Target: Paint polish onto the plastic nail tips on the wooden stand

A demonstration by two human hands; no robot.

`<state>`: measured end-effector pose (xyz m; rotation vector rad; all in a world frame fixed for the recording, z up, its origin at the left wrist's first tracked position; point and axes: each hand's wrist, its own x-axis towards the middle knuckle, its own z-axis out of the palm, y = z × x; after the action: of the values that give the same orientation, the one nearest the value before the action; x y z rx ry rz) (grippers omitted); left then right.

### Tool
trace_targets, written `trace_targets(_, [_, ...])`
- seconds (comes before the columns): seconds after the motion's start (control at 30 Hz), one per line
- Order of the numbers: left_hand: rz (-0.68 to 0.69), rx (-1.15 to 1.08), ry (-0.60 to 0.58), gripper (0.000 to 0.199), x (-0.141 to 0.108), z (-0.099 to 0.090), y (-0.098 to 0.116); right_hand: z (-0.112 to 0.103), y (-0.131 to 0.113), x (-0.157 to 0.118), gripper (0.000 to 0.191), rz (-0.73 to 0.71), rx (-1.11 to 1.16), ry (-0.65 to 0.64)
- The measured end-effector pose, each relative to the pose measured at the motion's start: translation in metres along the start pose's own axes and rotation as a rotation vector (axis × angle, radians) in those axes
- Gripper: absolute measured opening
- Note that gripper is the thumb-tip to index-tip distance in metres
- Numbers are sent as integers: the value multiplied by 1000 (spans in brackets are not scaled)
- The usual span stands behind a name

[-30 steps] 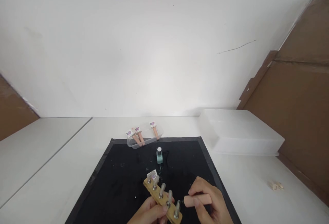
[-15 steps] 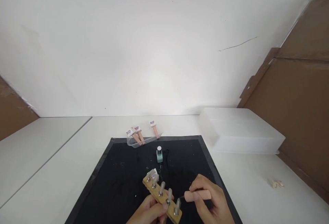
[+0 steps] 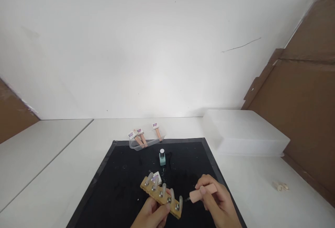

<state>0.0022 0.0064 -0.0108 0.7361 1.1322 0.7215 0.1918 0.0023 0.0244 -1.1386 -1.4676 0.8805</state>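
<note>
A tan wooden strip [image 3: 157, 196] carrying several clear nail tips on metal studs is gripped by my left hand [image 3: 154, 214], tilted down to the right. Between the thumb and fingers of my right hand [image 3: 220, 200] is a pink-handled brush [image 3: 199, 194]. Its dark tip points left, just short of the rightmost nail tip [image 3: 180, 203]. Behind the strip, partly hidden, lies a white-labelled bottle [image 3: 157, 178]. A teal polish bottle [image 3: 162, 159] with a white-topped cap stands farther back on the black mat [image 3: 123, 179].
At the mat's back edge, a clear tray [image 3: 136, 147] holds pink-handled bottles [image 3: 158, 133] with white labels. A translucent white box [image 3: 251, 134] stands at the back right. Small beige pieces [image 3: 281, 186] lie on the white table [image 3: 264, 172] at the right.
The strip has moved slightly left and turned, showing more of its studded face. My right hand has shifted slightly right, and the brush is now tilted and farther from the nail tip.
</note>
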Motion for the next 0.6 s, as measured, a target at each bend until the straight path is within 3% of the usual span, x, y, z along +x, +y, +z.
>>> trace_targets(0.43, [29, 18, 16, 53, -2, 3, 3, 3, 3, 3, 43, 266, 233, -123])
trace_targets(0.6, [14, 30, 6, 65, -6, 6, 6, 4, 1, 4, 44, 310, 238, -180])
